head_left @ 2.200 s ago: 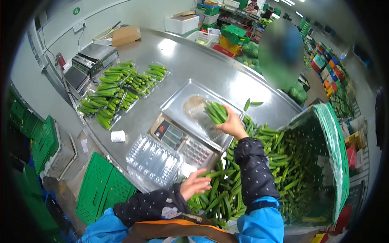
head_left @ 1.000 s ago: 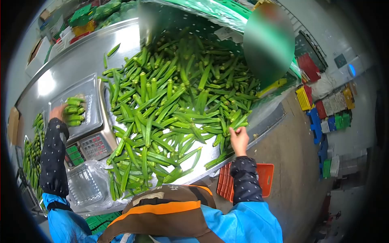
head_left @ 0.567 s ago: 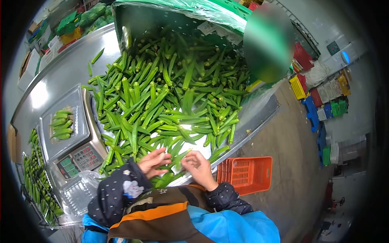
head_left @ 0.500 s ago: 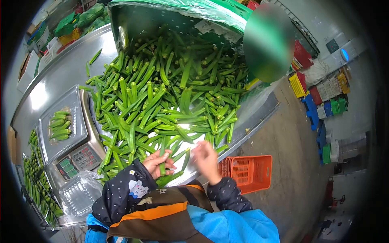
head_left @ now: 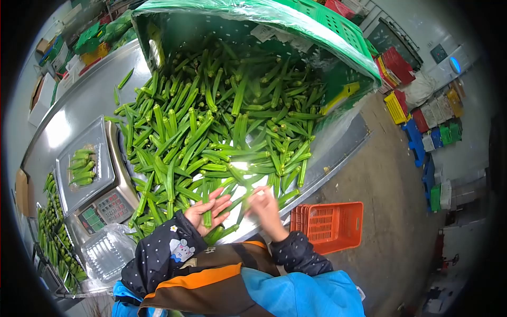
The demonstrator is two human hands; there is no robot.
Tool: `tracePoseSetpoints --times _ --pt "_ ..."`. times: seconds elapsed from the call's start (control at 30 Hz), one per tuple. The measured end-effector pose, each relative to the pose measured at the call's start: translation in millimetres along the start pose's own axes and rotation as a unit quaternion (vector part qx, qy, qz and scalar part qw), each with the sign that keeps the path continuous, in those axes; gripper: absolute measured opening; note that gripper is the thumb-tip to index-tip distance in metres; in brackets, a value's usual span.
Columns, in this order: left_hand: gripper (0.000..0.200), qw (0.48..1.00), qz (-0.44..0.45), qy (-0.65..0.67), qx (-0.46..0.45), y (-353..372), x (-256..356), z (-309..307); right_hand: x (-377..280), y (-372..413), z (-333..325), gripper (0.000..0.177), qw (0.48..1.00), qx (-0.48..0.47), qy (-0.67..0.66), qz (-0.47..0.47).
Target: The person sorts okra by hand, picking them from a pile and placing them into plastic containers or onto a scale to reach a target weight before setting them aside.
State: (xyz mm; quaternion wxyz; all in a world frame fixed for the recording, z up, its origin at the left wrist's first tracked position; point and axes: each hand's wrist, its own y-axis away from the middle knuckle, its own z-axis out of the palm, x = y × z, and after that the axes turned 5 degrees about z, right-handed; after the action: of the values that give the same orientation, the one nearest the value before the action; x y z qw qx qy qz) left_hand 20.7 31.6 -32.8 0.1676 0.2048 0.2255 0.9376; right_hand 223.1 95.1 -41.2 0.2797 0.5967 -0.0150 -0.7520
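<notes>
My left hand is palm up, fingers extended, with a green okra pod lying between thumb and fingers. Just right of it, my right hand has its fingers bunched at a slim okra pod; motion blur softens the fingertips. A large heap of okra spreads ahead of both hands on the metal table. It spills from a green crate lined with clear plastic and tipped on its side. More pods lie just below my left hand.
On the left stands a digital scale carrying a clear tray with several okra pods. An empty clear clamshell box sits in front of it. Packed okra lies farther left. Orange crates stand on the floor beyond the table's right edge.
My left fingers have opened out around the pod, which was pinched under the thumb. My right hand has shifted slightly left and down. The view has tilted a little.
</notes>
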Motion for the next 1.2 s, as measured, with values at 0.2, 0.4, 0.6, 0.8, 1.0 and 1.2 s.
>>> tracePoseSetpoints --times 0.2,0.4,0.6,0.8,1.0,1.2 --pt "0.030 0.996 -0.081 0.033 -0.011 -3 -14 -5 -40 -45 -45 0.022 0.875 0.296 0.354 -0.149" --pt "0.038 0.998 -0.039 -0.027 -0.050 8 -14 -12 -58 -94 -101 0.034 0.712 0.441 0.538 -0.100" --pt "0.047 0.994 -0.050 -0.014 -0.101 12 -18 -13 -30 -125 -141 0.044 0.739 0.450 0.495 -0.084" --pt "0.047 0.990 -0.006 -0.129 -0.051 15 -17 -5 -30 -131 -143 0.035 0.750 0.478 0.452 -0.064" --pt "0.038 0.947 0.136 -0.266 0.119 55 27 -26 -23 -71 -108 0.014 0.958 0.235 0.166 0.005" --pt "0.047 0.713 0.216 -0.620 0.246 122 76 -126 -22 -47 -107 0.027 0.900 0.175 0.371 -0.148"
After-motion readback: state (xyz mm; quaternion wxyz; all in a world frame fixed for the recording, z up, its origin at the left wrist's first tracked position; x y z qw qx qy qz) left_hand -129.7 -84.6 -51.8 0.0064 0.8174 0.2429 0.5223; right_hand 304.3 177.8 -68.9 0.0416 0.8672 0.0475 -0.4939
